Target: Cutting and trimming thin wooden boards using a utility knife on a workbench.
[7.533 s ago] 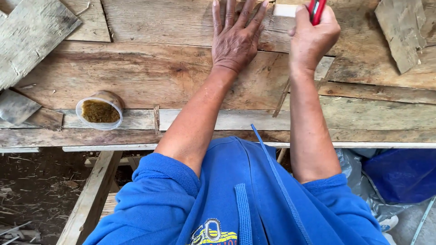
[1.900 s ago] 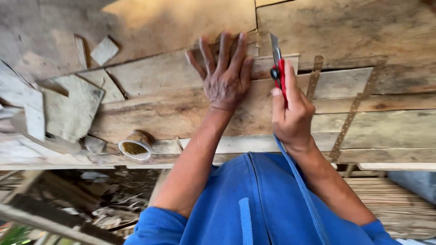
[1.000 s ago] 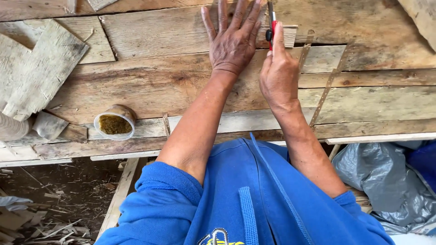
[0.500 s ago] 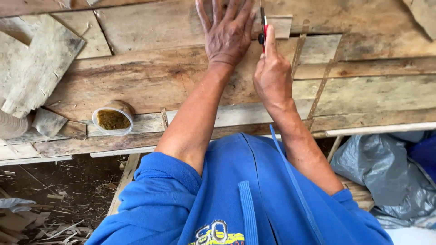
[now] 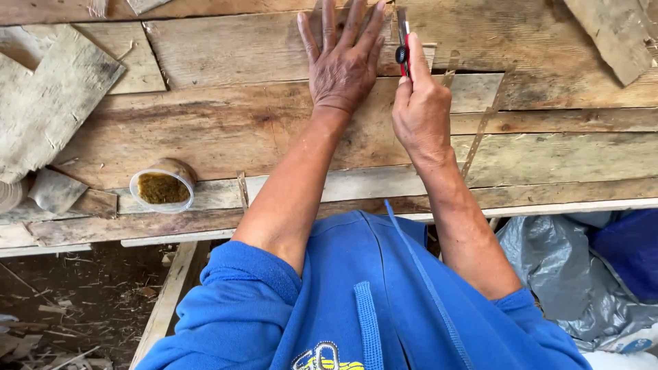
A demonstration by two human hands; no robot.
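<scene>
My left hand (image 5: 345,58) lies flat, fingers spread, on a pale thin strip (image 5: 423,53) that rests on the rough wooden bench (image 5: 226,130). Right beside it, my right hand (image 5: 419,109) grips a red and black utility knife (image 5: 404,45), blade pointing away from me and touching the strip near my left fingertips. Two narrow thin strips (image 5: 483,127) lie on the planks just right of my right hand.
A small round tin with yellowish-brown contents (image 5: 163,186) stands near the bench's front edge at left. Loose board offcuts (image 5: 51,103) lie at far left, another (image 5: 613,34) at top right. Grey and blue plastic sheeting (image 5: 589,264) lies below the bench at right.
My right hand has drawn the knife slightly back toward me along the strip. My left hand stays pressed flat in the same place.
</scene>
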